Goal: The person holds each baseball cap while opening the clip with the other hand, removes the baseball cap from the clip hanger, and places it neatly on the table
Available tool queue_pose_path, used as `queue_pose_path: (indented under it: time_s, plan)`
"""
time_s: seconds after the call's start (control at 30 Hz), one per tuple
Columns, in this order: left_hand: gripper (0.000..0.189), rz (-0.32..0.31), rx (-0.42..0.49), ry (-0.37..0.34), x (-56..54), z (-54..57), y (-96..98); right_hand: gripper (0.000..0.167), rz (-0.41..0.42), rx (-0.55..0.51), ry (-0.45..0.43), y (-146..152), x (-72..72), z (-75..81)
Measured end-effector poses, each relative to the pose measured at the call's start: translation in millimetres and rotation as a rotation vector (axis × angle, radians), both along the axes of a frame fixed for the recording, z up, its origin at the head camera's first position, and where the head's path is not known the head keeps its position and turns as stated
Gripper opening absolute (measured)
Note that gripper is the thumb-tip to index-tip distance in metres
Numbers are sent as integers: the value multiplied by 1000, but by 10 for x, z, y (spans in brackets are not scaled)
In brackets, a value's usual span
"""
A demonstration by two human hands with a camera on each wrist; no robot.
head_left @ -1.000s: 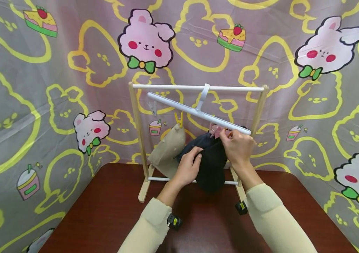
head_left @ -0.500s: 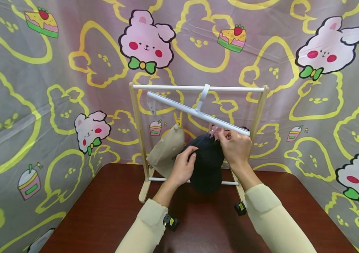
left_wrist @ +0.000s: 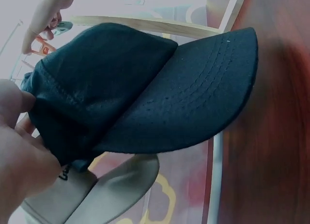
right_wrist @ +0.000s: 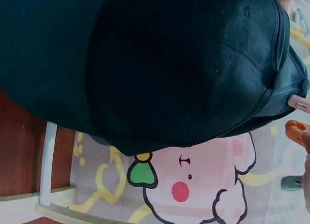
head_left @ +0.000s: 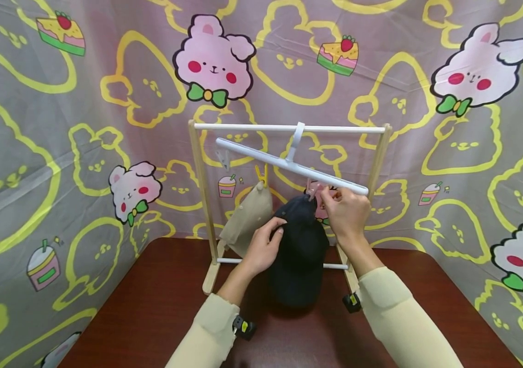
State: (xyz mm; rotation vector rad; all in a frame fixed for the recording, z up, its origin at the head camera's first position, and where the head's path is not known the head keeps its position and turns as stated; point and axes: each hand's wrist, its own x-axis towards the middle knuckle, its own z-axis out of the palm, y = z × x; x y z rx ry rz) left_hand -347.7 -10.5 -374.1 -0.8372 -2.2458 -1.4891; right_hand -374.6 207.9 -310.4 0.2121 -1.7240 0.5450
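A black baseball cap [head_left: 299, 240] hangs below the tilted white hanger [head_left: 261, 156], brim downward. My left hand [head_left: 265, 245] pinches the cap's left edge, also seen with my left fingers [left_wrist: 29, 151] in the left wrist view. A pink clip [head_left: 312, 190] sits at the cap's upper edge, and the right wrist view shows this pink clip [right_wrist: 299, 103] right at the fabric. Just beside it, my right hand [head_left: 347, 212] pinches an orange clip [right_wrist: 293, 131] under the hanger's low end. Behind on the left, a beige cap [head_left: 248, 217] hangs from a yellow clip [head_left: 262, 175].
The hanger hooks over the white top bar [head_left: 243, 126] of a small wooden rack [head_left: 202, 194] on a dark red-brown table [head_left: 151, 306]. An unused white clip [head_left: 223, 157] dangles at the hanger's left. Patterned curtain [head_left: 151, 128] surrounds the table.
The black cap has swung lower and turned, its brim now hanging farther down. My left hand has moved slightly left and down with its edge. The hanger's right end has risen a little.
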Motion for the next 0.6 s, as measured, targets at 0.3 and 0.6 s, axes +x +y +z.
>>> queue_pose_path:
  time_s: [0.3, 0.6]
  plan:
    - [22, -69, 7, -28, 100, -40, -34, 47, -24, -69, -26, 32, 41, -1]
    - [21, -85, 35, -31, 162, -67, -81, 45, -27, -88, -36, 108, 39, -15]
